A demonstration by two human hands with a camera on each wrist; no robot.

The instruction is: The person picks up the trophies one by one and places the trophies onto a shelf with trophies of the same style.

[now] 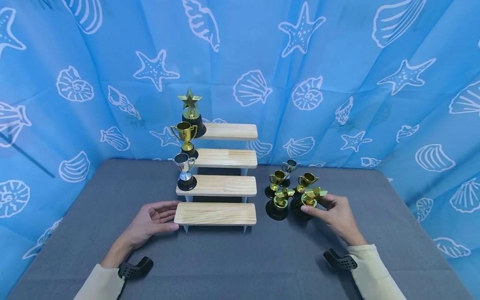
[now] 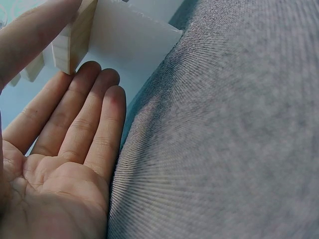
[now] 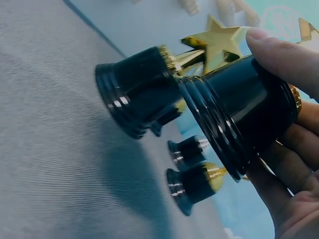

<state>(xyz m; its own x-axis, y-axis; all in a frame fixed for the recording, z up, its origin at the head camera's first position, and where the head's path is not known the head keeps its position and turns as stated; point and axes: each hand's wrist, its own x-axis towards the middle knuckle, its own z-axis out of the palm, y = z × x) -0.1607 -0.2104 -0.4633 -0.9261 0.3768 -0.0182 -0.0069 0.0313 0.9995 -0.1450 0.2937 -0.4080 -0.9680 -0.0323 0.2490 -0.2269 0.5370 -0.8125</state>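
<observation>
My right hand (image 1: 339,214) grips a gold star trophy (image 3: 244,107) by its black base, thumb on one side and fingers on the other. In the right wrist view this base is tilted and off the cloth. Just left of it stands a second star trophy (image 1: 278,210). Two gold cup trophies, one (image 1: 276,179) and another (image 1: 306,180), and a silver cup trophy (image 1: 290,166) are behind. My left hand (image 1: 150,221) has its fingers extended at the left end of the lowest wooden step (image 1: 215,213), fingertips right at the wood in the left wrist view.
Three higher steps rise behind the lowest one. On their left ends stand a silver cup (image 1: 183,168), a gold cup (image 1: 186,135) and a large star trophy (image 1: 191,110), one per step. Grey cloth (image 1: 232,262) covers the table, and a blue seashell-print curtain (image 1: 232,54) hangs behind.
</observation>
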